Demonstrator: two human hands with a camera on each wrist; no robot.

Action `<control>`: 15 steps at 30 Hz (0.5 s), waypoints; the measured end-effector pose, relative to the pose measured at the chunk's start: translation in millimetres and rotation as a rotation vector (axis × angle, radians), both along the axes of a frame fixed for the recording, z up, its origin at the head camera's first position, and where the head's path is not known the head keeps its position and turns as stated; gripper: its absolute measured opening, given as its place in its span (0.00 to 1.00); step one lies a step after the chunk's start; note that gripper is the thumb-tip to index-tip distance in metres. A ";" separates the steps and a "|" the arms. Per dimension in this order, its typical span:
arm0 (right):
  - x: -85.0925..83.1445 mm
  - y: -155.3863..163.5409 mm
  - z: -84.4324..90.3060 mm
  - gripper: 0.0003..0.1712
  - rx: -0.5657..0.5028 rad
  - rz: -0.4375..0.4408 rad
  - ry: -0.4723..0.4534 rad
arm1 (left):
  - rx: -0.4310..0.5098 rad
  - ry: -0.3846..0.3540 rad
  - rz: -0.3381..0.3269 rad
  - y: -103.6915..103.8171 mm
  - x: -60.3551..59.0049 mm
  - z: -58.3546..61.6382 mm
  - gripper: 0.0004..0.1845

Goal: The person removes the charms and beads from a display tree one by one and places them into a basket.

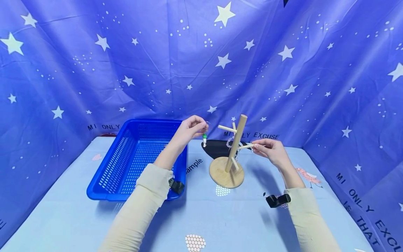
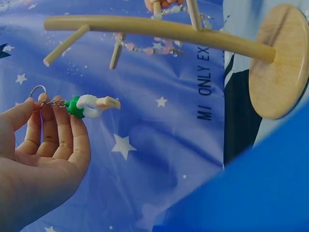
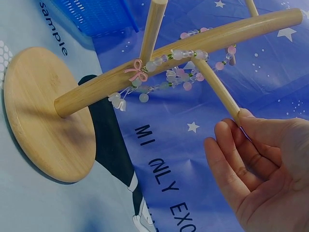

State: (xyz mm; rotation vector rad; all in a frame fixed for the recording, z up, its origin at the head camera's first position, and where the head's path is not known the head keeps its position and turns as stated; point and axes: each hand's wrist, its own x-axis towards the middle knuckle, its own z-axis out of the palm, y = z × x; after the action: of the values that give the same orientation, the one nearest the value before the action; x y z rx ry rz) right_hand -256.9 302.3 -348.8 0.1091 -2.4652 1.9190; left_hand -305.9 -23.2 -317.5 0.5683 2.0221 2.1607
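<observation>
Left hand: the left hand is hanging in the air just left of the wooden peg stand, thumb and forefinger pinching the split ring of a small keychain so that it is dangling free on its short chain.
Keychain: its green-and-white charm is hanging below the fingers, level with the stand's upper pegs and apart from them, the ring held up and unobstructed.
Right hand: the right hand is reaching in from the right, its fingertips closing on the end of one side peg, apparently steadying the stand, which is leaning a little.
Peg stand: it is sitting on its round wooden base on the pale blue tablecloth, just right of a blue plastic basket.
Bracelet: a pink-and-clear beaded bracelet with a small pink bow is draping round the post where the pegs meet, so the pegs are keeping it from sliding down.
Surroundings: a blue cloth printed with stars is hanging behind and on both sides of the table.
</observation>
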 end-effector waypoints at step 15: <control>-0.7 1.6 -1.7 0.09 0.004 -0.010 -0.006 | -0.014 -0.035 0.075 -29.0 -5.0 -2.4 0.07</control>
State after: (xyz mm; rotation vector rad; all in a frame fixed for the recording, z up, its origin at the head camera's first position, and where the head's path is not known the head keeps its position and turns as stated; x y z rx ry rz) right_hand -257.6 303.9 -350.5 0.0909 -2.4678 1.9134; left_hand -310.9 -52.2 -319.8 0.4573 2.0701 2.1804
